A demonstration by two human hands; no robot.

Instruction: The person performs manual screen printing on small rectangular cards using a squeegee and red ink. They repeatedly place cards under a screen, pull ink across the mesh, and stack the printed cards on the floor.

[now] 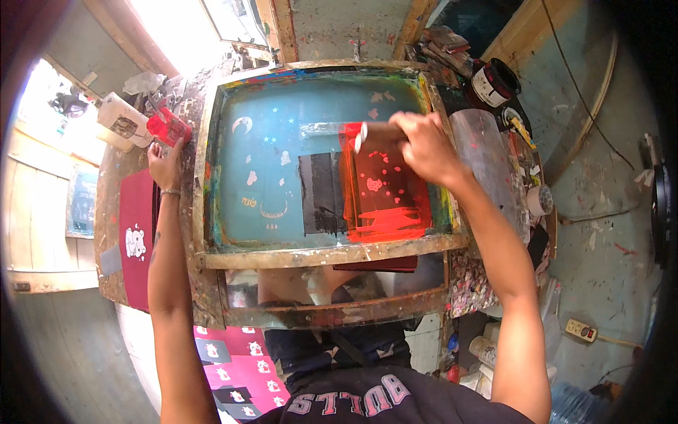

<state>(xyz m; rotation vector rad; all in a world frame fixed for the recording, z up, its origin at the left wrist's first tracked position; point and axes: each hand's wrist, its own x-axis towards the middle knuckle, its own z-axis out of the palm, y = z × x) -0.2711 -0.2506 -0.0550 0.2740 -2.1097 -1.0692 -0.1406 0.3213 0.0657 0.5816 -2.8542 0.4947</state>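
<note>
Stained worktable [206,297] is carrying a wood-framed screen [318,254], with red ink [385,220] lying toward four o'clock on its mesh. Right hand [427,145], at two o'clock, is gripping the squeegee [383,134], fingers wrapped closed. Left hand [165,166] is touching the red cup [169,127] near ten o'clock, fingers part-curled; can't tell if gripping. Dark red sheet [378,265] is poking out under the frame at five. Good stroking probably means keeping blade angle and pressure even, covering every motif, not shifting the frame.
</note>
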